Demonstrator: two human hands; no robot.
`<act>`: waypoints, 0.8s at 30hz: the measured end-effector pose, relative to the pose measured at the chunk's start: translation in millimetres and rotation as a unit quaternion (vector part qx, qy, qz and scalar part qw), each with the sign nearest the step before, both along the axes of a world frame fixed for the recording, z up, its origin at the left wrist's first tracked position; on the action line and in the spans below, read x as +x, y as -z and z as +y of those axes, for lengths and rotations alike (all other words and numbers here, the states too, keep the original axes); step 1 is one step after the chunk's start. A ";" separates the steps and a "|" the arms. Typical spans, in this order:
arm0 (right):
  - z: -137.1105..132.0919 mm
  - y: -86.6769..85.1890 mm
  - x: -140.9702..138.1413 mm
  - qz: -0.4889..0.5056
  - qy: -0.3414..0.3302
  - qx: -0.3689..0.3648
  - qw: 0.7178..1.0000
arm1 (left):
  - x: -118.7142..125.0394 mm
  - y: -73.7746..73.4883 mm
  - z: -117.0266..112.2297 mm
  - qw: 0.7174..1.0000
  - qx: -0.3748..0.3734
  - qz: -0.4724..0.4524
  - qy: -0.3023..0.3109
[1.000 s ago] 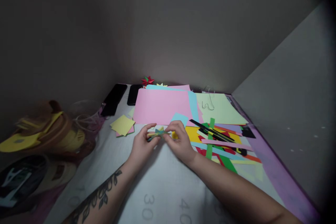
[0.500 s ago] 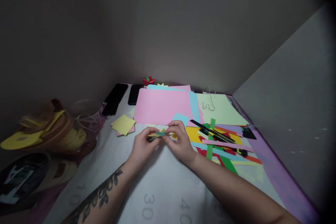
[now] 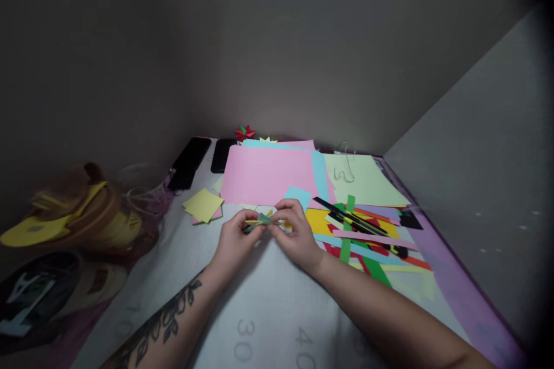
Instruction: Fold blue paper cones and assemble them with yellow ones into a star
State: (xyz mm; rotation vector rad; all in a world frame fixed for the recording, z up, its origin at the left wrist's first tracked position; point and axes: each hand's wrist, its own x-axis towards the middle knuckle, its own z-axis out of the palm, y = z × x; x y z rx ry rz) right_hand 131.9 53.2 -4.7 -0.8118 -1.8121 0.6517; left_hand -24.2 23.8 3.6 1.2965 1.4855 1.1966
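A small folded paper star (image 3: 261,219) of blue and yellow strips sits between both my hands, just above the white cutting mat (image 3: 259,311). My left hand (image 3: 236,241) pinches its left side with thumb and fingers closed. My right hand (image 3: 296,233) is closed on its right side, fingers curled over the top. Right behind them lies a large pink paper sheet (image 3: 268,176).
A heap of coloured paper strips (image 3: 363,236) lies to the right, a light green sheet (image 3: 363,179) behind it. Yellow paper squares (image 3: 202,205) lie at the left. Two black phones (image 3: 189,162) and a red star (image 3: 244,132) sit at the back. Bags and clutter (image 3: 64,225) fill the left.
My fingers have shifted slightly on the paper star; both hands stay in the same place.
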 end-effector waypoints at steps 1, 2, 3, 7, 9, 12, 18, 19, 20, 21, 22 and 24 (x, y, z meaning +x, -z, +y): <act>-0.3 0.0 0.1 0.000 -0.003 0.000 1.000 | -0.1 -0.3 -0.1 1.000 0.003 0.001 0.000; -0.6 0.0 0.1 -0.002 -0.005 -0.001 1.000 | -0.2 -0.6 -0.3 1.000 0.006 0.001 -0.001; -0.9 0.0 0.2 -0.003 -0.008 -0.003 1.000 | -0.3 -1.0 -0.5 1.000 0.008 0.002 -0.002; -0.9 -1.6 0.7 -0.008 -0.012 -0.021 1.000 | -0.5 -2.3 -1.5 1.000 0.018 0.016 -0.009; -0.4 -3.6 0.8 -0.008 -0.018 -0.035 0.999 | -0.6 -2.4 -1.9 0.999 0.025 0.027 -0.010; -0.4 -6.8 0.4 -0.024 -0.057 -0.055 0.997 | -1.2 -1.6 -1.9 0.999 0.033 0.031 -0.004; -1.9 -5.2 -0.5 -0.033 -0.030 -0.001 0.999 | -1.7 -1.8 -2.0 0.998 0.045 0.038 -0.003; -1.6 -4.2 -0.4 -0.034 -0.023 0.011 0.999 | -1.7 -2.2 -2.2 0.998 0.045 0.039 -0.003; -1.2 -3.3 -0.4 -0.036 -0.018 0.022 0.999 | -1.6 -2.5 -2.3 0.998 0.044 0.039 -0.003; -0.7 -2.5 -0.3 -0.039 -0.015 0.033 0.999 | -1.5 -2.7 -2.4 0.998 0.043 0.037 -0.003; -0.1 -1.8 -0.2 -0.041 -0.013 0.043 0.998 | -1.4 -2.7 -2.3 0.999 0.042 0.034 -0.004; 0.6 -0.9 -0.1 -0.045 -0.013 0.060 0.997 | -1.5 -2.2 -1.7 0.999 0.039 0.024 -0.007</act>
